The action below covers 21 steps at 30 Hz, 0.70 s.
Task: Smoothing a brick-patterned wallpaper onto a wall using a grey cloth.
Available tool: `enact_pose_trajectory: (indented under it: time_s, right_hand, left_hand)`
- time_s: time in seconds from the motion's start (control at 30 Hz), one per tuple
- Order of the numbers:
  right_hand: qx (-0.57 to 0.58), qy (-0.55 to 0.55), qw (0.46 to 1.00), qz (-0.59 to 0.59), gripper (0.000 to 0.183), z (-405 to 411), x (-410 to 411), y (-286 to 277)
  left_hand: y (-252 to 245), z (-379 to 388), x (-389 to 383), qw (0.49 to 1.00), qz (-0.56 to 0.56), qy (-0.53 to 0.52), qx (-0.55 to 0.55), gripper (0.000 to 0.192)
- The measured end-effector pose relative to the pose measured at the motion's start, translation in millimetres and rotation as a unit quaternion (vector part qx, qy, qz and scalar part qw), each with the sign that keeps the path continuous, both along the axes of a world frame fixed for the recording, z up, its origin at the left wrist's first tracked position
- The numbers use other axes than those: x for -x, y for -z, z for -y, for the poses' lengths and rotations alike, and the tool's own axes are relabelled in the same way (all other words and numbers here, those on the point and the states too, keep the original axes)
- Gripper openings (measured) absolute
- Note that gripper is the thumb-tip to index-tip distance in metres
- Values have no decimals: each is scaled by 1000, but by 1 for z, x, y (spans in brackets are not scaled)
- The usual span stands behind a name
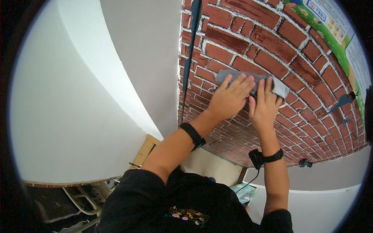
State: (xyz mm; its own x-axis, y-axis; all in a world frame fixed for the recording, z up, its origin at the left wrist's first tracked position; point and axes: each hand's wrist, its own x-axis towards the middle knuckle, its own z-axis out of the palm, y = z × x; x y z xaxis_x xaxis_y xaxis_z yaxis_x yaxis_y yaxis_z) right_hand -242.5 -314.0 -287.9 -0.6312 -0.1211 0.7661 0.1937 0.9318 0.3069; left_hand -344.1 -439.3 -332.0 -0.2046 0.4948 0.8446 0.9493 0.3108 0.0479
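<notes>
A grey strip (225, 75), cloth or tape, lies against a wall (271, 38) with a red brick pattern. My left hand (230, 100) rests its fingertips on the strip's left and middle part, fingers spread slightly. Beside it, my right hand (264, 106) reaches over the right part, its fingers pointing up. A paler, silvery flap (280, 88) stands out past the right fingers. Under the right palm a rounded pale edge shows; what it belongs to is hidden, as is whether that hand grips it.
A dark blue painted strip (191, 46) runs down the wall's left side. Printed posters (335, 26) cover the upper right. A cable with a small black clip (305, 163) follows the wall's lower edge. A chair-like frame (83, 201) stands lower left, near a wooden edge (145, 150).
</notes>
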Motion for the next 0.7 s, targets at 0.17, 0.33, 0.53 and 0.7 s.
enact_pose_trajectory:
  time_s: [0.17, 0.33, 0.53, 0.7]
  right_hand:
    - [11, -57, 997, 54, 60, 66, 58, -30]
    - [-21, -135, 987, 80, 57, 106, 113, -36]
    - [-72, -165, 982, 53, 46, 119, 118, -40]
    - [-85, -217, 958, 165, 52, 109, 121, -24]
  left_hand:
    - [-1, 47, 43, 990, 48, -123, -43, 62]
    - [3, 68, 62, 974, 127, -188, 4, 67]
    - [15, 59, 58, 971, 175, -142, -83, 72]
    - [43, 45, 48, 954, 218, -177, -108, 72]
